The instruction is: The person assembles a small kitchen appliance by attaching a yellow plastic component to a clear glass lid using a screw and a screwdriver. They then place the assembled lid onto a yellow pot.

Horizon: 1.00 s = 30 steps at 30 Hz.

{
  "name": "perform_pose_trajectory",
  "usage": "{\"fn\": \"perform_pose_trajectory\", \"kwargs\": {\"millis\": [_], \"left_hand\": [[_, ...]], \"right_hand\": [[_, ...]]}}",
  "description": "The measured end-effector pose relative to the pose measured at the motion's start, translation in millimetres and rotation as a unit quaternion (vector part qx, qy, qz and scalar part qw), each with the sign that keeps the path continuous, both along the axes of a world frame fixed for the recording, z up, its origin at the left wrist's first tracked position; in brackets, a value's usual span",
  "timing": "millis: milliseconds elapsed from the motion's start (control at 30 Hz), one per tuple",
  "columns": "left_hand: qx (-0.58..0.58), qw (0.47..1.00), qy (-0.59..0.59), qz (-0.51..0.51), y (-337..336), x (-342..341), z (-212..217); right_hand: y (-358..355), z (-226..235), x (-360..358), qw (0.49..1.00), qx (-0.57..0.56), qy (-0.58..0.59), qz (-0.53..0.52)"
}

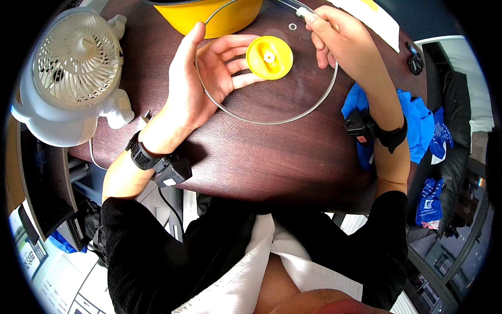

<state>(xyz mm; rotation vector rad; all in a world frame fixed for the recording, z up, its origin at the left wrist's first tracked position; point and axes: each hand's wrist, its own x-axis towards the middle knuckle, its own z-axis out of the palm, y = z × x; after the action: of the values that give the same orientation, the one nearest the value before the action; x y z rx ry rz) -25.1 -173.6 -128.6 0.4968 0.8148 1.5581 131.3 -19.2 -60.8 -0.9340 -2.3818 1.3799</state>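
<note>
At the lower edge of the frame are the person's black sleeves (144, 256) and a white collar (230, 280). Beyond them is the dark brown table (246, 162). At the right side, a blue cloth (415, 125) lies by the right forearm; at the left side stands a white fan (78, 57). In the upper middle, a clear tube (260, 123) makes a large loop between the hands. The left hand (209, 76) is palm up, its thumb apart from the fingers, which are slightly spread. Their tips meet the left edge of a yellow disc (282, 57); whether they go under it, I cannot tell. The right hand (342, 39), at the upper right, has thumb and finger pinched on the white connector (301, 12) of the tube. Near it lies a small ring (292, 26). At the top edge is a yellow bucket (219, 18).
</note>
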Motion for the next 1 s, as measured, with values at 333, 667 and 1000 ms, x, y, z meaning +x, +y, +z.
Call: {"fn": "perform_pose_trajectory", "kwargs": {"millis": [333, 667, 1000], "left_hand": [[0.003, 1.000, 0.007, 0.001, -0.2, -0.1, -1.5], [0.001, 0.997, -0.071, -0.012, -2.1, -2.9, 1.3], [0.008, 0.994, -0.105, -0.021, -1.6, -4.2, 1.8]], "right_hand": [[16.7, -26.8, 9.6, 0.997, 0.060, 0.030, 0.040], [43.9, -8.5, 21.3, 0.998, -0.001, -0.030, 0.055], [58.4, -34.2, 45.9, 0.973, 0.135, -0.187, 0.010]]}}
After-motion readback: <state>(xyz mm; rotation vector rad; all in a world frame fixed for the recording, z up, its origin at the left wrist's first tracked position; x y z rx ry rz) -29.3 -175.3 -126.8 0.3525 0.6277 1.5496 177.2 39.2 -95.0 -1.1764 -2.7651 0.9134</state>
